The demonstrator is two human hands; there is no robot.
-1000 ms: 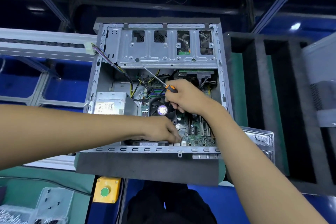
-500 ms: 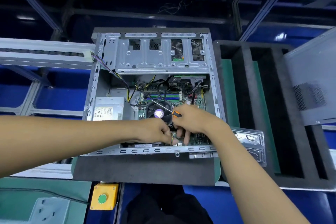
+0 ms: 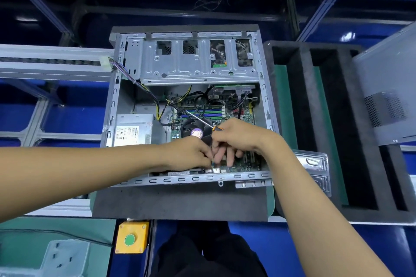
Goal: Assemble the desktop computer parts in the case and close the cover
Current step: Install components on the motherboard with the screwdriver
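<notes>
From the head view, the open grey metal computer case (image 3: 189,105) lay on its side on a dark foam pad (image 3: 180,202), its green motherboard (image 3: 238,117) exposed. Both hands had come together at the board's near edge, where a second earlier they were apart. The left hand (image 3: 191,153) had its fingertips pinched on something small at the lower edge of the board; what it was could not be told. The right hand (image 3: 236,137) had dropped from above the black cooler fan (image 3: 195,129) to beside the left, curled round the orange-and-black handle of a screwdriver (image 3: 203,122), shaft pointing up-left, fingers reaching to the board. The grey perforated side cover (image 3: 387,96) stood well apart at right.
</notes>
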